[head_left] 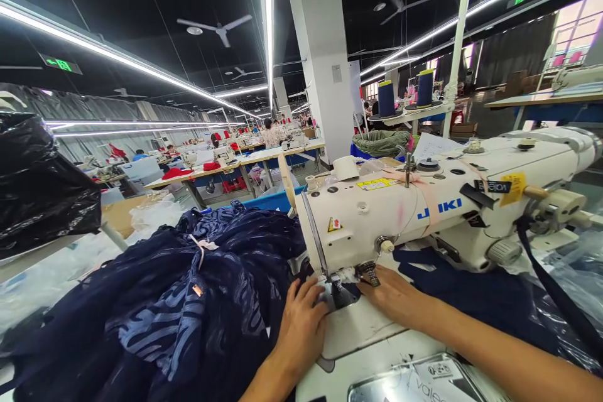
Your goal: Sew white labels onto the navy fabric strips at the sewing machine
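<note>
A white JUKI sewing machine (367, 213) stands in front of me, its needle end toward the left. Beside the needle area, my left hand (304, 320) rests at the left edge of the machine bed with its fingers bent and apart. My right hand (396, 295) reaches under the machine arm, its fingers together at the edge of a small piece of navy fabric (347, 296) under the presser foot area. Its fingertips are partly hidden by the machine. A big heap of navy garments (188, 289) with lighter blue wavy patterns lies at the left, against my left hand.
More navy fabric (452, 289) lies behind the machine arm. Two navy thread cones (424, 89) stand on a rack at the back right. A black plastic bag (42, 182) hangs at the left. Beyond are a pillar (320, 50), work tables (254, 157) and people at work.
</note>
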Tool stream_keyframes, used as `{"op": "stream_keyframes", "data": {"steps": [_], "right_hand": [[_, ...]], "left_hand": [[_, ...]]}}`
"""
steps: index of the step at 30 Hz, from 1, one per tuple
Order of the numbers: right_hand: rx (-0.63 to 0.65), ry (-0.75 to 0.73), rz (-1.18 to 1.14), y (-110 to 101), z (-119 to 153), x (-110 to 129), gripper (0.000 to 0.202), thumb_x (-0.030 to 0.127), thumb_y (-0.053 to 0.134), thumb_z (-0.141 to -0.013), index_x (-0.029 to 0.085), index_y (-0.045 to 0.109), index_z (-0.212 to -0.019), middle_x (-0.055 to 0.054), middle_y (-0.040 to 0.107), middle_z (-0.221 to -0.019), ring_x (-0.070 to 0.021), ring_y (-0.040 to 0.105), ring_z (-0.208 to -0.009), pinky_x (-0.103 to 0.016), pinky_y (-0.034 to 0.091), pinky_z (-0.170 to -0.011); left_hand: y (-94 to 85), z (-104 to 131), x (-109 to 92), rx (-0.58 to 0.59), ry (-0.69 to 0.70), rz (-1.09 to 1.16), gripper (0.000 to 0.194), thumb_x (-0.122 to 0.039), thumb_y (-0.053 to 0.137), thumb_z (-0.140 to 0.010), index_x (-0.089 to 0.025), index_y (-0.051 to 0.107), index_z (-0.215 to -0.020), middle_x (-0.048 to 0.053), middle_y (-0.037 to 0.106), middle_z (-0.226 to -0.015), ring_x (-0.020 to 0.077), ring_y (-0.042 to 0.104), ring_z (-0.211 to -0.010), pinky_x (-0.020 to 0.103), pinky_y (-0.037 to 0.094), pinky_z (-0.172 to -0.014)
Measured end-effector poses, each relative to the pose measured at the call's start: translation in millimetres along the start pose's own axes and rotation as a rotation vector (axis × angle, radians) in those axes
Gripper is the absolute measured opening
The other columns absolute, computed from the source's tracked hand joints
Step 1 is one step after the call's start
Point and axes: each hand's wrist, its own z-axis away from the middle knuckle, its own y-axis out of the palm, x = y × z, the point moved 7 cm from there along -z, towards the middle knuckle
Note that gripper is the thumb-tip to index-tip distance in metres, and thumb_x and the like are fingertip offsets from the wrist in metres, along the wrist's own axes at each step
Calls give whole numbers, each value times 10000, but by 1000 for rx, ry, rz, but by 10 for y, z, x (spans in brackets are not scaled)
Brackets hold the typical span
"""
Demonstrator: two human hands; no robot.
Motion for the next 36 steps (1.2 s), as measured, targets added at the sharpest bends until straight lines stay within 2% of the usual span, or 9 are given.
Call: {"op": "stream_keyframes", "data": {"steps": [2,4,9,12,16,21,26,32,36], "right_hand": [[38,6,27,9,10,-1,142,48,504,-762,115,619,-810,-90,604,-773,-207,542,-729,-309,426,-672],[4,3,39,-12,29,4,89,129,540,-777,116,621,-812,-92,601,-775,-216,543,-762,-319,426,-709],[-227,30,39,-106,84,-24,201,322,557,-789,130,613,-772,-94,600,-775,-228,538,-808,-359,398,-808],[-302,55,40,-140,68,-55,177,237,474,-825,141,585,-727,-73,585,-720,-201,536,-739,-342,400,-752],[-275,55,49,-109,5,-49,216,103,442,-805,153,527,-613,-36,552,-628,-159,513,-601,-291,377,-600],[-336,116,115,-23,36,-55,166,156,548,-762,155,543,-596,-46,586,-640,-174,544,-615,-315,411,-697],[-437,73,201,-3,97,0,139,139,537,-761,155,565,-626,-57,599,-648,-188,573,-659,-328,418,-772],[-258,85,217,50,6,-2,169,55,545,-721,156,566,-587,-44,600,-590,-166,562,-561,-286,426,-635],[-177,68,206,52,-23,24,205,78,525,-767,156,565,-581,-47,605,-584,-171,567,-560,-282,401,-583]], "left_hand": [[-105,-8,3,-98,-11,83,242,-13,417,-653,-198,573,-664,19,608,-776,172,554,-801,401,384,-865],[-152,-10,56,-155,-62,116,190,-29,419,-631,-187,521,-656,4,563,-668,153,520,-658,352,424,-736],[-62,9,226,-140,-183,98,124,-107,443,-722,-201,444,-640,-8,520,-587,157,492,-599,268,398,-553],[-2,17,267,-130,-163,85,175,-143,420,-786,-209,430,-624,-13,518,-570,146,487,-567,254,383,-529],[46,23,298,-160,-108,37,255,-156,363,-813,-211,409,-569,-6,506,-531,140,476,-519,267,381,-526],[131,35,348,-194,-90,-1,306,-169,334,-813,-208,411,-519,-3,490,-488,132,466,-471,265,376,-513],[93,41,319,-206,-105,-18,306,-156,338,-797,-199,380,-497,-13,482,-469,120,452,-440,256,352,-501],[38,42,230,-92,-169,-48,281,-111,378,-787,-189,413,-519,-10,533,-512,128,514,-494,256,357,-547],[52,55,200,-28,-207,-79,262,-94,389,-775,-185,459,-539,-1,570,-539,137,548,-525,261,365,-588]]}}
